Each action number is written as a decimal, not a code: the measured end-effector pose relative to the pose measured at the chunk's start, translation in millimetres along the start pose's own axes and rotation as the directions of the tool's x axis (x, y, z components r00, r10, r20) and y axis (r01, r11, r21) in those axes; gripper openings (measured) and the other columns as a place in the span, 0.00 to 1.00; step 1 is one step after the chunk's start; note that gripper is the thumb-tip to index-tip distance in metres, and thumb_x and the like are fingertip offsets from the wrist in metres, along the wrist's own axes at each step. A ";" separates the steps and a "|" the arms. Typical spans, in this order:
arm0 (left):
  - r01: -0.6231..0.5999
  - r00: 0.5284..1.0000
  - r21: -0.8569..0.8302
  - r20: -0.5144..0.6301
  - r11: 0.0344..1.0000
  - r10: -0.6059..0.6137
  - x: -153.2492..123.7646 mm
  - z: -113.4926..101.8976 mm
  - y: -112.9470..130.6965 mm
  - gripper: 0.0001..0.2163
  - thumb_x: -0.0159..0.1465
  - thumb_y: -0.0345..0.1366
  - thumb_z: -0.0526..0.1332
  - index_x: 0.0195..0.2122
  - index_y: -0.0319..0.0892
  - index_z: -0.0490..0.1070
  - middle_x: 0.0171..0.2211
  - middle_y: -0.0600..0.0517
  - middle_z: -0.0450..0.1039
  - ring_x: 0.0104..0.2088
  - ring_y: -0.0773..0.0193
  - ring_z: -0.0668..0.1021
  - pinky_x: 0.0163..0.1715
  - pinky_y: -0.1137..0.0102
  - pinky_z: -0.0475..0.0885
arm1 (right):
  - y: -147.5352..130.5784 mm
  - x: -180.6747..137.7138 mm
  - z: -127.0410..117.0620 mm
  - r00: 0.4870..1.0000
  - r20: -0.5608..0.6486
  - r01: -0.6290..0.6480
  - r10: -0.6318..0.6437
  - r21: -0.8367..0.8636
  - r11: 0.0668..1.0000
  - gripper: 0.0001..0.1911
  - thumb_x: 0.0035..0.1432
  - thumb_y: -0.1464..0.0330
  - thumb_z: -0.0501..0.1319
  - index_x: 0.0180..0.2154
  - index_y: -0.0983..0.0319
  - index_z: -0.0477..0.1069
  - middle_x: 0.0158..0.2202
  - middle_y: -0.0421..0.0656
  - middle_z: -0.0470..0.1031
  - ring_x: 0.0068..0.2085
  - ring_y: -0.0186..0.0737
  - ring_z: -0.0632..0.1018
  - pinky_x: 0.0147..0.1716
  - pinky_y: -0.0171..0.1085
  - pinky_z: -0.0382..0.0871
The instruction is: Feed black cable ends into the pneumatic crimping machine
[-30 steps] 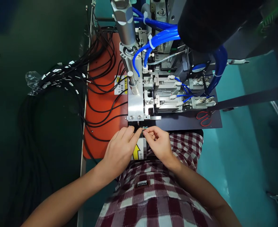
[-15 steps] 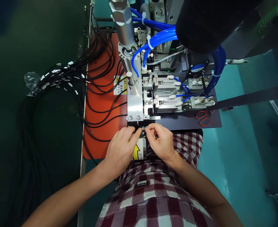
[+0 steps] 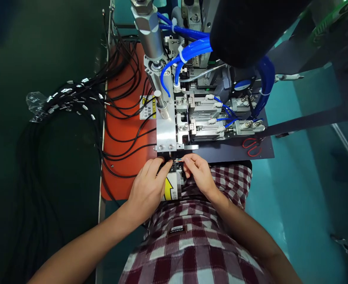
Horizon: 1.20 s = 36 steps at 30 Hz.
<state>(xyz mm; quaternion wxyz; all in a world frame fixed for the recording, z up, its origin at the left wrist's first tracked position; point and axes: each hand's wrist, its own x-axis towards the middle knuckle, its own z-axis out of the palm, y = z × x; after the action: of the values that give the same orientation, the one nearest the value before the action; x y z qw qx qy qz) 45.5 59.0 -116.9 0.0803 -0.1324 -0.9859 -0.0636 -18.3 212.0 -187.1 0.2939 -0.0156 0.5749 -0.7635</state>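
Observation:
At the front of the machine, my left hand (image 3: 147,181) is closed, thumb and fingers pressed down at the left side of a small metal holder (image 3: 178,169). A black cable (image 3: 123,175) runs in under this hand; its held part is hidden by the fingers. Thin coloured wires (image 3: 179,159) come out between my two hands. My right hand (image 3: 200,173) pinches their right ends between thumb and forefinger, just right of the holder. Close below the left fingertips is a yellow and white label (image 3: 171,187).
Above the hands stands a metal press (image 3: 165,134) with air cylinders (image 3: 206,128) and blue hoses (image 3: 194,49). Several black cables cross the orange board (image 3: 120,154) from a large bundle (image 3: 58,96) at left. Red-handled scissors (image 3: 252,146) lie on the dark plate (image 3: 230,152).
My right hand has drawn slightly away from the left fingertips, and more of the coloured wires shows between them. The whole view has shifted a little to the left.

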 end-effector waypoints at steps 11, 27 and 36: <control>-0.029 0.998 -0.061 -0.054 0.998 0.026 -2.6 7.7 -3.1 0.18 0.59 0.20 0.55 0.51 0.28 0.66 0.44 0.39 0.67 0.44 0.53 0.69 0.43 0.58 0.71 | 8.9 1.2 12.5 0.992 -0.060 0.102 -0.107 -0.085 0.991 0.14 0.63 0.59 0.57 0.34 0.63 0.63 0.24 0.38 0.63 0.22 0.29 0.67 0.22 0.31 0.59; -0.037 0.996 -0.051 -0.081 0.998 0.033 -3.0 13.4 -4.6 0.17 0.60 0.21 0.53 0.51 0.31 0.66 0.44 0.41 0.67 0.44 0.54 0.69 0.44 0.61 0.70 | 13.2 4.3 16.4 0.987 -0.087 0.120 -0.132 -0.127 0.985 0.17 0.64 0.56 0.54 0.33 0.63 0.62 0.23 0.37 0.61 0.23 0.30 0.64 0.23 0.32 0.58; -0.044 0.998 -0.019 -0.047 0.999 0.044 0.3 15.0 -3.3 0.17 0.60 0.21 0.52 0.51 0.31 0.66 0.45 0.41 0.67 0.44 0.54 0.68 0.45 0.60 0.69 | 18.6 3.0 21.7 0.980 -0.110 0.156 -0.165 -0.085 0.984 0.16 0.65 0.56 0.53 0.33 0.63 0.60 0.22 0.37 0.61 0.22 0.30 0.63 0.22 0.32 0.58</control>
<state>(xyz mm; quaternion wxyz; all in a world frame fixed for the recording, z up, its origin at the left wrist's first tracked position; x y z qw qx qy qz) 42.1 58.2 -131.8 0.1034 -0.1534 -0.9799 -0.0746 -5.0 188.6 -197.2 0.1963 -0.0287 0.6167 -0.7618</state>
